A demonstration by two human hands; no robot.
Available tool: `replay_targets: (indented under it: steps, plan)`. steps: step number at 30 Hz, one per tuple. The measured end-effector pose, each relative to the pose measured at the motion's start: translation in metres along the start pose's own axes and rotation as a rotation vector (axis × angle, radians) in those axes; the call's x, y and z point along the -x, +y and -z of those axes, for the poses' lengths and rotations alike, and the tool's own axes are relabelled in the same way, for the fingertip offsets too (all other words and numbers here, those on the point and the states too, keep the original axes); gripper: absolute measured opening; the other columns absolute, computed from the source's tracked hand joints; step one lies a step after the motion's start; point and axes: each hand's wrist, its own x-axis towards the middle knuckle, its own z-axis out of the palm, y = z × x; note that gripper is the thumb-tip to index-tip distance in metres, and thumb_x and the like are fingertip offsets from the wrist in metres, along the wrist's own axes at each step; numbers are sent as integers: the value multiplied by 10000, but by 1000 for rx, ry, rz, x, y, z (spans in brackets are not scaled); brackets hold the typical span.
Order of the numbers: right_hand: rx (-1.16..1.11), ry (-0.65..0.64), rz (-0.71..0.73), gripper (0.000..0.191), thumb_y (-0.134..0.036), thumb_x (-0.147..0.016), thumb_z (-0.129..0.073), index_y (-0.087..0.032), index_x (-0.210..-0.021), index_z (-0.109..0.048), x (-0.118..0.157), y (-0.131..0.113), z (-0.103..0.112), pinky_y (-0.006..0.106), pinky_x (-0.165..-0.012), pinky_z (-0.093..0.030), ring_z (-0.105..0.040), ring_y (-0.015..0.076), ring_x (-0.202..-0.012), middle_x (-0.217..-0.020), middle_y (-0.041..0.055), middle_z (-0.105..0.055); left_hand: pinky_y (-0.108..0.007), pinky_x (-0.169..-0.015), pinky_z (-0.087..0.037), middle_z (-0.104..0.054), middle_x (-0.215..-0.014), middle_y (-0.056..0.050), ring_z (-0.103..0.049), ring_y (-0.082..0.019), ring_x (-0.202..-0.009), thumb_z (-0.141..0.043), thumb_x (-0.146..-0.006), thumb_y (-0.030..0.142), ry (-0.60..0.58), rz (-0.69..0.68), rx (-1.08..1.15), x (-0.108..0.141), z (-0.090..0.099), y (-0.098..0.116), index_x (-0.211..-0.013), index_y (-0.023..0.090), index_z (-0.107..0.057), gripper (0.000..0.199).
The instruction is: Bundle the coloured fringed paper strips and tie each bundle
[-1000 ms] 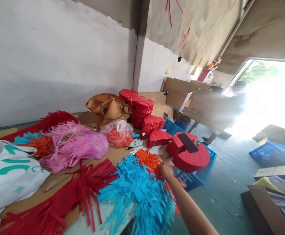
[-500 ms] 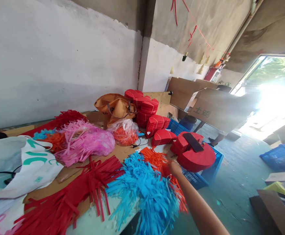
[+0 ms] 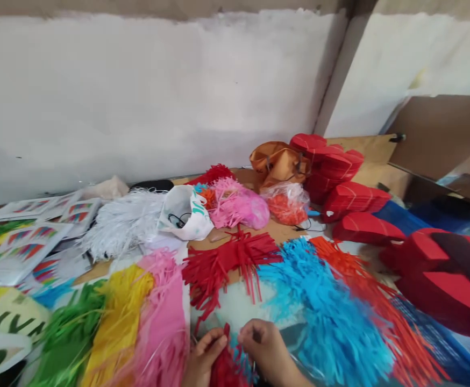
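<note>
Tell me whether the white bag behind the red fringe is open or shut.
Open. The white bag lies on its side with its mouth gaping; a dark cord shows inside it, just behind the red fringe.

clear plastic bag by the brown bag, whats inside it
The clear plastic bag holds orange paper fringe strips, bunched and showing through the film. How deep the bundle goes, or whether anything lies beneath it, is covered. The brown bag sits right behind it.

Left hand (image 3: 203, 357) and right hand (image 3: 265, 352) meet at 6 o'clock, fingertips nearly touching. Both sets of fingers are curled inward in a pinching grip.
</note>
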Motion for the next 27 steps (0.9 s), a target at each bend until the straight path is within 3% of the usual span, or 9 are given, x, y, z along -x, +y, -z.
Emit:
replay_targets:
  steps: [2,5,12,15,18,20,22,25,27]
  plan:
    - [36,-15,-5,240,-389,-700,-657,-168,-646,-579,-2,-5,-6,201,-450,-315,-435,82,-450,-521,-36,-514,-213,-622,-507,-699,-645,37,-648,-113,-595,-949,-457,458,-67,48,118,4,6,-3,-797,201,-692,499]
    - [81,-49,-9,187,-343,-692,-627,-170,-646,-575,-3,-9,-7,210,-458,-319,-440,86,-450,-532,-31,-526,-204,-653,-495,-693,-678,39,-643,-106,-639,-947,-488,411,-63,2,162,10,14,-4,-789,197,-694,448]
    - [174,-73,-19,114,-263,-709,-580,-175,-641,-555,2,-13,-26,219,-486,-322,-414,86,-476,-530,-45,-482,-251,-705,-498,-676,-717,25,-622,-133,-687,-901,-561,438,-78,-93,105,19,27,-3,-773,193,-700,381]
    - [193,-89,-16,104,-247,-719,-565,-174,-646,-553,3,-17,-28,221,-497,-329,-419,88,-490,-544,-42,-485,-255,-721,-496,-684,-726,12,-622,-151,-716,-870,-582,488,-48,-183,-37,18,31,-2,-773,192,-709,387]
    - [131,-152,39,73,-215,-684,-594,-171,-732,-563,5,-20,-24,209,-533,-352,-465,91,-552,-619,-42,-514,-284,-765,-510,-726,-788,-36,-657,-200,-790,-783,-666,522,-92,-309,-272,21,31,3,-786,187,-727,361]
    - [9,-226,59,271,-202,-635,-644,-185,-891,-556,6,-19,-22,200,-553,-374,-503,92,-592,-711,-51,-542,-301,-761,-517,-736,-802,-52,-675,-220,-799,-715,-733,461,-140,-373,-434,24,28,8,-786,197,-730,270]
    - [-51,-269,55,307,-233,-661,-661,-198,-942,-543,6,-16,-24,204,-557,-387,-521,97,-591,-728,-53,-551,-306,-752,-517,-730,-784,-50,-681,-221,-783,-674,-758,366,-145,-442,-593,27,25,10,-761,207,-714,163]
    - [75,-176,142,102,-269,-766,-635,-170,-766,-615,2,-9,-30,225,-597,-393,-526,111,-625,-686,-14,-563,-308,-737,-512,-693,-746,-22,-667,-207,-751,-639,-761,296,-45,-564,-729,27,22,6,-755,223,-642,74]
    - [24,-98,175,161,-306,-757,-689,-167,-690,-645,-2,-9,-21,229,-588,-382,-501,109,-623,-677,-2,-560,-315,-733,-515,-680,-750,-14,-663,-205,-755,-619,-772,298,-22,-598,-778,22,20,3,-776,231,-600,70]
